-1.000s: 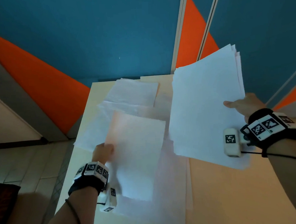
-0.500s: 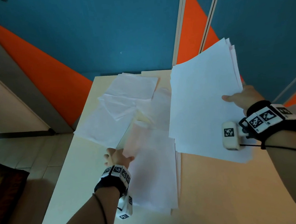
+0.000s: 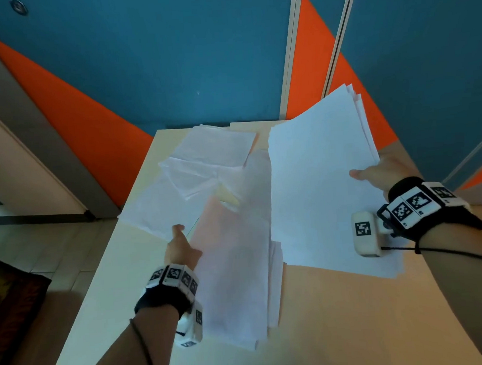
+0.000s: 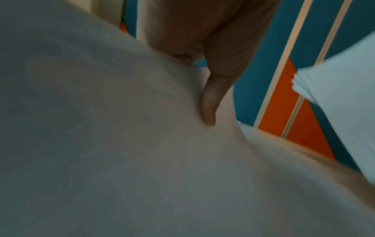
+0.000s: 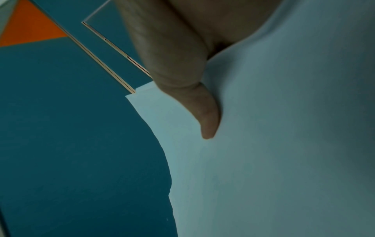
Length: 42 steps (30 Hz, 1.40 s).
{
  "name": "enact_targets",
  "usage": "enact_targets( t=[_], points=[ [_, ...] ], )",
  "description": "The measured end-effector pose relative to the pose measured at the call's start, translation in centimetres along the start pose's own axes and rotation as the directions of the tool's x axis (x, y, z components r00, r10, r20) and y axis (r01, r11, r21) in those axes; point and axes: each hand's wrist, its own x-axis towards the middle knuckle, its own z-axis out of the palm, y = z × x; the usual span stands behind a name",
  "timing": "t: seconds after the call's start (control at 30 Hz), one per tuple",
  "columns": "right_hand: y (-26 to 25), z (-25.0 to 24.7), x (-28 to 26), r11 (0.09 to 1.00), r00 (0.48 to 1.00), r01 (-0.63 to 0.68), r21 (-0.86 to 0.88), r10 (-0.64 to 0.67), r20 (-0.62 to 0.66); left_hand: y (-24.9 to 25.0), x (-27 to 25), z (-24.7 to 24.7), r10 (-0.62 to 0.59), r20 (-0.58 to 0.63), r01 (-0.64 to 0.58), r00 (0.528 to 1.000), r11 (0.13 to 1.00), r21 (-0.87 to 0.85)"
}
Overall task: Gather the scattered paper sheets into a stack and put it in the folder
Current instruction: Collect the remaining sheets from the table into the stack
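My right hand grips a stack of white sheets by its right edge and holds it tilted above the table's right half. In the right wrist view the thumb presses on the stack. My left hand pinches the left edge of a single pale sheet, which lies over more paper in the middle of the table. The left wrist view shows the thumb on top of that sheet. Several loose sheets lie spread at the far left. I cannot make out the folder for certain.
The beige table stands against a blue and orange wall. A yellowish patch shows between the loose sheets. Layered paper edges stick out under the held sheet. Tiled floor lies past the table's left edge.
My left hand has carried the single sheet forward and to the right, toward the middle of the table. The right hand's stack has stayed raised and tilted a little more upright.
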Motion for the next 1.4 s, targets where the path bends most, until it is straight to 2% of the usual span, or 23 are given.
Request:
enact_targets(
  t=[0.1, 0.2, 0.33, 0.53, 0.7, 0.77, 0.83, 1.0, 1.13, 1.4],
  points=[
    [-0.2, -0.1, -0.4, 1.0, 1.0, 0.008, -0.001, -0.008, 0.015, 1.5, -0.4, -3.6, 0.081, 0.037, -0.083, 0.996, 0.995, 0.059],
    [-0.5, 0.2, -0.7, 0.999, 0.999, 0.036, -0.003, -0.035, 0.026, 3.0, -1.3, -7.3, 0.143, -0.011, -0.142, 0.99, 0.988, 0.066],
    [-1.2, 0.6, -1.2, 0.998, 0.998, 0.053, 0.043, -0.055, 0.041, 3.8, -1.6, -11.2, 0.194, -0.081, -0.196, 0.978, 0.98, -0.023],
    [-2.0, 0.6, -1.7, 0.992, 0.993, 0.102, 0.068, -0.106, 0.056, 3.4, -1.6, -14.1, 0.235, -0.108, -0.257, 0.966, 0.916, -0.309],
    [-2.4, 1.2, -1.7, 0.988, 0.989, 0.108, 0.112, -0.118, 0.087, 4.4, -2.2, -14.2, 0.237, -0.133, -0.265, 0.962, 0.707, -0.656],
    [-2.4, 1.8, -1.9, 0.985, 0.988, 0.091, 0.147, -0.107, 0.107, 5.2, -2.2, -13.0, 0.228, -0.099, -0.225, 0.969, 0.631, -0.743],
    [-2.4, 2.5, -2.0, 0.975, 0.986, 0.065, 0.21, -0.095, 0.135, 6.3, -2.3, -11.5, 0.227, -0.038, -0.17, 0.973, 0.599, -0.783],
    [-2.4, 3.8, -2.3, 0.942, 0.963, 0.023, 0.334, -0.111, 0.246, 8.3, -1.8, -8.2, 0.177, 0.107, -0.023, 0.978, 0.608, -0.794],
    [-1.9, 4.3, -2.3, 0.928, 0.941, 0.018, 0.371, -0.141, 0.307, 8.8, -1.4, -7.0, 0.219, 0.164, -0.004, 0.962, 0.61, -0.792],
    [-1.7, 5.1, -3.1, 0.93, 0.889, -0.012, 0.367, -0.158, 0.43, 8.3, -1.7, -6.0, 0.316, 0.355, 0.072, 0.88, 0.649, -0.757]
  ],
)
